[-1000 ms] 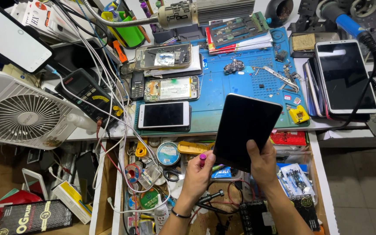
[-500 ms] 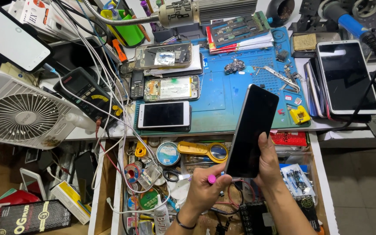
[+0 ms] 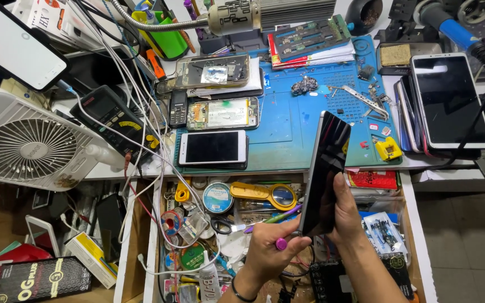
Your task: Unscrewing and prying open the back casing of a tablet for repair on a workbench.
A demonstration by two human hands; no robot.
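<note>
Two hands [image 3: 270, 247], one fan [image 3: 26, 146], one multimeter [image 3: 110, 115], one magnifier [image 3: 265, 194].

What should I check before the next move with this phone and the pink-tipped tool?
1. Right hand grips the phone firmly: ok.
2. Phone's edge is turned toward the left hand: ok.
3. Tool is held in the left hand: ok.
4. Tool tip touches the phone's edge: cannot tell.
5. Bare spot on the blue mat to lay the phone: ok.
</note>
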